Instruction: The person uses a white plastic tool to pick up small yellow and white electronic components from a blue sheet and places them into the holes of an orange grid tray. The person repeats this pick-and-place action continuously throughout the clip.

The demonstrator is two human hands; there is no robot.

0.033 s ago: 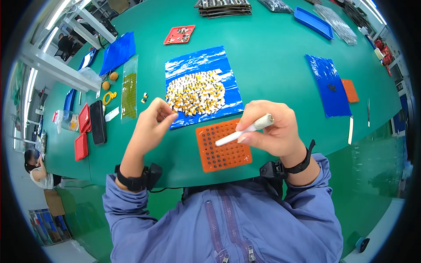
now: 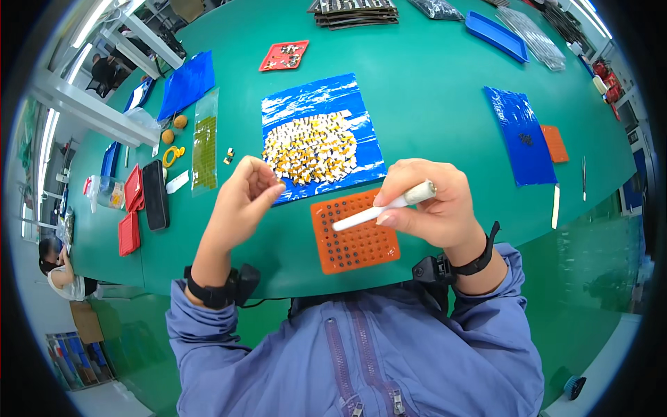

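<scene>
Orange tray: the orange tray [image 2: 368,256] lies by the middle of the near edge of the bench [image 2: 431,104]; small dark pieces [image 2: 331,258] fill much of its left-hand columns and a few places along its near side.
Right hand: the right hand [image 2: 434,205] is over the tray's right edge; thumb and fingers pinch a white pen-shaped tool [image 2: 368,217], its narrow end above those left-hand columns; I cannot tell whether the tip touches.
Left hand: the left hand [image 2: 243,194] is just beside the near left corner of a blue sheet [image 2: 306,94]; thumb and forefinger come close together; I cannot tell whether they grip anything.
Pile: many white and yellow pieces [image 2: 313,149] cover the sheet's near part, just beyond the tray.
Bench's left edge: a black case [image 2: 155,194], beside red trays [image 2: 128,233].
Bench's right edge: tweezers [image 2: 584,181].
Bench's far edge: a blue tray [image 2: 497,36], toward the right corner.
</scene>
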